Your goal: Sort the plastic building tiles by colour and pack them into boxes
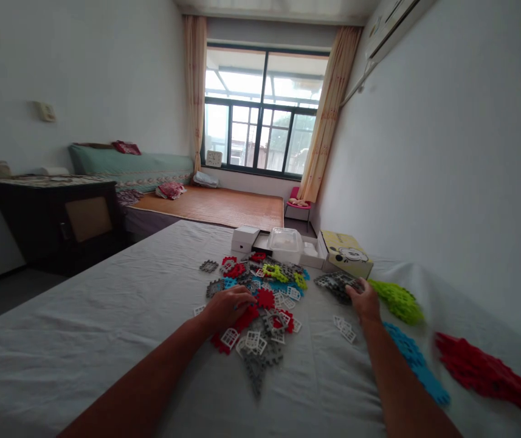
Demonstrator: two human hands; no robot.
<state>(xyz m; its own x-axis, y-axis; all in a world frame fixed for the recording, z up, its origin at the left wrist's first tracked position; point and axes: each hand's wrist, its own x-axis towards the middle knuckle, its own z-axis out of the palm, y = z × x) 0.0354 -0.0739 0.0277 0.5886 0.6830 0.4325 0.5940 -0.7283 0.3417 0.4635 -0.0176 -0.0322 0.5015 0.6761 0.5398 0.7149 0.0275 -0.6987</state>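
Note:
A mixed heap of interlocking plastic building pieces in red, grey, blue, lime and white lies on the cloth in front of me. Over its left side is my left hand point(227, 306), fingers curled down close to a red piece point(265, 298); what its fingertips hold, if anything, is hidden. To the right, my right hand point(364, 299) pinches at the edge of a cluster of grey interlocking pieces point(335, 285). Small white window-shaped pieces point(345, 329) lie just left of my right wrist. Lime pieces point(397, 301), blue pieces point(417, 362) and red pieces point(488, 368) form separate groups farther right.
Behind the heap stand a white box point(244, 239), a clear plastic container point(285, 241) and a yellow carton point(346, 252). Pale cloth point(105, 328) covers the surface. A bed point(224, 204) and a dark cabinet point(50, 213) are beyond, with a wall to the right.

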